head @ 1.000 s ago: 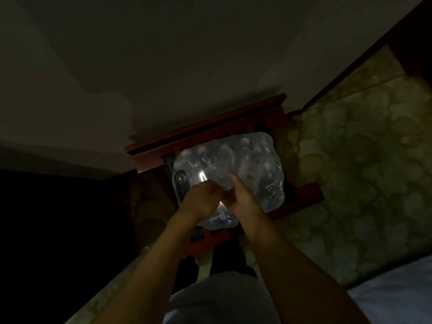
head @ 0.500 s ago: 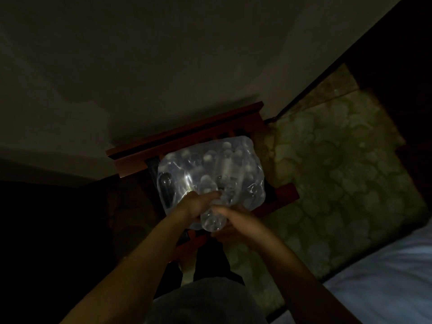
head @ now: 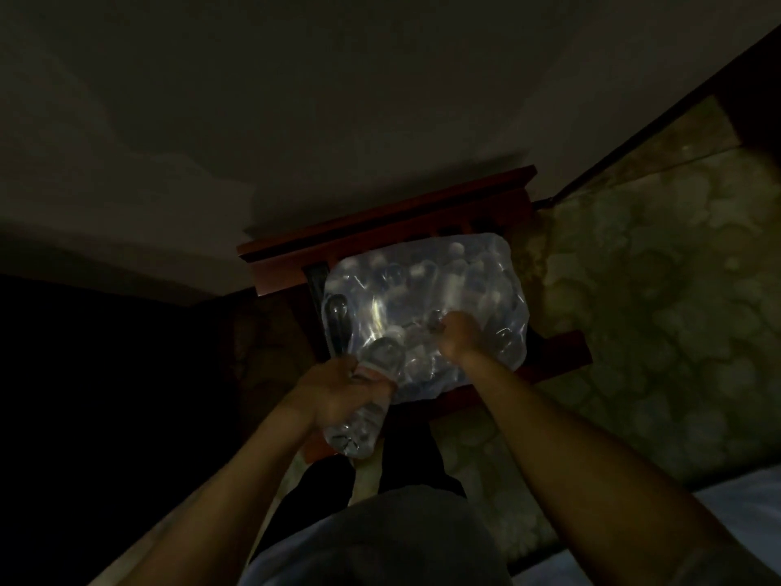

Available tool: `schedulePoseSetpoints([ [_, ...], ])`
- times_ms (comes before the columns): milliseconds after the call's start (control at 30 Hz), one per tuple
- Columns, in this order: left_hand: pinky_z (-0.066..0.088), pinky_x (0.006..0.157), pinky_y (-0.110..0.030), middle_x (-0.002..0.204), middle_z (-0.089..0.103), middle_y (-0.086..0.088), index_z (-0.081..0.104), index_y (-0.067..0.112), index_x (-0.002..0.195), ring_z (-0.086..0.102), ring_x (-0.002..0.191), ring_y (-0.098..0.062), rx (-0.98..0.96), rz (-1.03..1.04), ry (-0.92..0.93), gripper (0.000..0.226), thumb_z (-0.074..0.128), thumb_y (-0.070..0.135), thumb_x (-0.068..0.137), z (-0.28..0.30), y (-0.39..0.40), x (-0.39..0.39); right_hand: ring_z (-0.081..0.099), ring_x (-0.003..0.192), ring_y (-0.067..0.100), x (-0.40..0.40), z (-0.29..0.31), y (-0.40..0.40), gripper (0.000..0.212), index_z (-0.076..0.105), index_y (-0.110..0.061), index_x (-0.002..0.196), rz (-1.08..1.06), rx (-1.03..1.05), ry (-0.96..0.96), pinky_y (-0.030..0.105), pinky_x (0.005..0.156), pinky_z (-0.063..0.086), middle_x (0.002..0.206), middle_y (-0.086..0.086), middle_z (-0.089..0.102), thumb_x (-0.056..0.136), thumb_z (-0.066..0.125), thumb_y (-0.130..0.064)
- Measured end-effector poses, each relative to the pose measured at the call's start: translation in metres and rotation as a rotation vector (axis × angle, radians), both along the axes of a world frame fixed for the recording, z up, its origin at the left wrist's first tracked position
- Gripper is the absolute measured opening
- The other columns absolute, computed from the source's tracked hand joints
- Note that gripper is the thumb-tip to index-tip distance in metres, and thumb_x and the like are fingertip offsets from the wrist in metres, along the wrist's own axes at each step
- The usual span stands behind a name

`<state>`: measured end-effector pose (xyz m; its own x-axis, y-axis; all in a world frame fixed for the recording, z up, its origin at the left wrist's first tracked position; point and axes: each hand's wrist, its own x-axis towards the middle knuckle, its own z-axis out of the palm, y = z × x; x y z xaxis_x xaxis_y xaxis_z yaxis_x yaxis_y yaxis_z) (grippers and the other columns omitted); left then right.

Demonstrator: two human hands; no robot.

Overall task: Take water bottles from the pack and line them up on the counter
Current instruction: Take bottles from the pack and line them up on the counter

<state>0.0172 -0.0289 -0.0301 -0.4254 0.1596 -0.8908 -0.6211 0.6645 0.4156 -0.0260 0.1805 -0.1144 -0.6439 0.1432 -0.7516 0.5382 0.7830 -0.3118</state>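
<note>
In dim light, the left hand (head: 334,389) grasps 1 water bottle (head: 367,399); the right hand (head: 460,338) clutches the plastic of 1 pack (head: 465,285) on a red wooden surface (head: 380,230).

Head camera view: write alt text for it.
In dim light, the left hand holds a water bottle pulled from a plastic-wrapped pack on a wooden chair, while the right hand grips the wrap.

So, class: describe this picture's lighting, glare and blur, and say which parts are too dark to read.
Head view: very dim overall; bright glare streaks on the plastic pack; the bottle in the left hand is slightly motion-blurred; the right hand rests on the pack; the lower-left area is black and unreadable; wide-angle bending at the edges.
</note>
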Motion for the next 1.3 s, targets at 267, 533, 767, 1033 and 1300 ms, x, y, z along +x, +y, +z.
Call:
schedulePoseSetpoints([
  [267,0.056,0.09,-0.034,0.12,0.066,0.0,0.061,0.023,0.122,0.065,0.103,-0.016,0.039,0.081,-0.002,0.066,0.07,0.063,0.07,-0.007,0.006,0.003,0.05,0.124,0.032,0.005,-0.024,0.005,0.055,0.046,-0.013,0.138,0.104,-0.121,-0.327,0.043,0.106,0.042,0.142,0.013,0.049,0.089,0.064,-0.03],
  [533,0.051,0.099,-0.041,0.122,0.065,-0.004,0.058,0.02,0.127,0.064,0.108,-0.022,0.041,0.057,-0.011,0.069,0.07,0.061,0.074,-0.003,-0.001,-0.004,0.058,0.105,0.027,0.013,0.002,0.005,0.051,0.038,-0.026,0.141,0.461,0.115,-0.239,0.038,0.086,0.046,0.125,0.011,0.055,0.094,0.045,-0.047],
  [767,0.053,0.095,-0.042,0.112,0.069,-0.006,0.065,0.016,0.114,0.066,0.101,-0.023,0.067,0.047,0.059,0.061,0.065,0.063,0.076,0.023,0.007,-0.009,0.057,0.108,0.027,-0.004,0.065,-0.002,0.075,0.039,-0.019,0.135,0.669,0.196,-0.172,0.033,0.082,0.049,0.125,0.008,0.054,0.074,0.075,-0.041],
  [1033,0.055,0.08,-0.035,0.109,0.066,-0.002,0.06,0.017,0.113,0.066,0.093,-0.018,0.115,0.171,0.13,0.076,0.065,0.072,0.061,0.062,0.0,-0.006,0.048,0.126,0.025,-0.016,0.151,-0.027,0.067,0.053,-0.019,0.131,0.653,0.351,0.014,0.04,0.106,0.038,0.143,0.007,0.049,0.079,0.057,-0.062],
  [1300,0.059,0.073,-0.035,0.094,0.076,-0.007,0.071,0.016,0.093,0.074,0.081,-0.017,0.424,0.392,0.344,0.043,0.07,0.056,0.076,0.124,-0.027,-0.002,0.071,0.056,0.02,-0.008,0.252,-0.028,0.074,0.068,-0.011,0.087,0.03,0.104,0.215,0.028,0.048,0.053,0.075,0.007,0.072,0.051,0.057,-0.075],
])
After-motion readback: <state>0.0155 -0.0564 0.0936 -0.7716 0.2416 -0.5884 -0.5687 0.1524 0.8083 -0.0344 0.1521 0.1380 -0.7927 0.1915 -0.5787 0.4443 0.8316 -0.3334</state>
